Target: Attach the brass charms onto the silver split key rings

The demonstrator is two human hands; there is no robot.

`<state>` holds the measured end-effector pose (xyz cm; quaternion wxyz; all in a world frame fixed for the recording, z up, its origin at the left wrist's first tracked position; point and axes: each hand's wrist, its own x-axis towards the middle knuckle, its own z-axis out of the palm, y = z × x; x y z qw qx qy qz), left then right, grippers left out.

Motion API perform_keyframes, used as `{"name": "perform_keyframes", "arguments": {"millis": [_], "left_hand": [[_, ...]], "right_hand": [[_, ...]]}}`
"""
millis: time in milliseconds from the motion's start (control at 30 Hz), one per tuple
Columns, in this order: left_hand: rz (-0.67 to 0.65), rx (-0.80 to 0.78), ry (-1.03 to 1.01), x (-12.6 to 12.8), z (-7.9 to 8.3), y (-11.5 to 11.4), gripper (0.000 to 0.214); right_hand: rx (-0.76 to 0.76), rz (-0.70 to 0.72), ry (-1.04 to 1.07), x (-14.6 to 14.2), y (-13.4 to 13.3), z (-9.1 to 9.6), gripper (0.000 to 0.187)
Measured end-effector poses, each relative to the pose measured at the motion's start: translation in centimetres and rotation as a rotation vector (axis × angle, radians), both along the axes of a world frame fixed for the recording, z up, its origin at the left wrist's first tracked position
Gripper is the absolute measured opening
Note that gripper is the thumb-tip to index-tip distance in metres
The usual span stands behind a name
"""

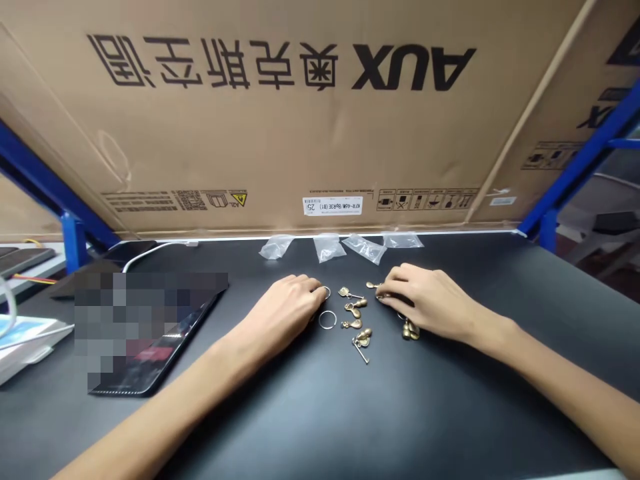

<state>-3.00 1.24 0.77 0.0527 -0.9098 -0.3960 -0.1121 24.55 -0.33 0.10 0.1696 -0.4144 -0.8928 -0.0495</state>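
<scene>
Head view: left hand (290,312) palm-down, fingers curled at a silver ring (325,292), pinch unclear; second ring (327,320) just beside. Right hand (425,298) palm-down, fingers bunched, grip unclear. Brass charms (356,323) lie between both hands.

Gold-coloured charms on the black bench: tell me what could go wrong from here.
The loose metal ring beside the left hand could roll away across the smooth black bench if nudged. The right hand rests over charms lying close together, so their thin hooks might snag and tangle.
</scene>
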Motion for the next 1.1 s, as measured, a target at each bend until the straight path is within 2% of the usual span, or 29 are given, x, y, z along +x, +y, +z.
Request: {"name": "perform_keyframes", "arguments": {"millis": [100, 200, 267, 367, 533, 633, 733, 867, 1100], "left_hand": [[0.007, 0.040, 0.112, 0.3, 0.1, -0.1, 0.022], [0.092, 0.017, -0.002, 0.5, 0.1, -0.1, 0.017], [0.098, -0.064, -0.173, 0.6, 0.1, -0.2, 0.010], [0.079, -0.211, -0.476, 1.0, 0.5, -0.9, 0.008], [0.058, -0.557, -0.737, 2.5, 1.0, -2.7, 0.012], [0.017, -0.740, -0.838, 3.2, 0.9, -3.4, 0.015], [-0.020, -0.850, -0.925, 3.5, 0.8, -3.8, 0.018], [-0.038, -1.007, -1.020, 3.5, 0.6, -3.7, 0.022], [-0.083, -1.114, -1.126, 3.5, 0.5, -3.7, 0.024]], "right_hand": [[0.011, -0.011, -0.053, -0.3, -0.1, -0.2, 0.020], [0.002, -0.043, -0.035, -0.5, -0.1, -0.1, 0.019], [-0.047, -0.073, 0.076, -0.7, -0.3, 0.3, 0.015], [-0.214, -0.118, 0.335, -1.4, -1.1, 0.9, 0.012], [-0.455, -0.123, 0.654, -2.8, -2.5, 1.3, 0.017], [-0.502, -0.078, 0.730, -3.2, -2.8, 1.1, 0.016], [-0.527, 0.005, 0.760, -3.4, -2.9, 1.1, 0.013], [-0.642, 0.059, 0.818, -3.5, -3.0, 1.3, 0.017], [-0.670, 0.045, 0.881, -3.3, -2.6, 1.0, 0.019]]}}
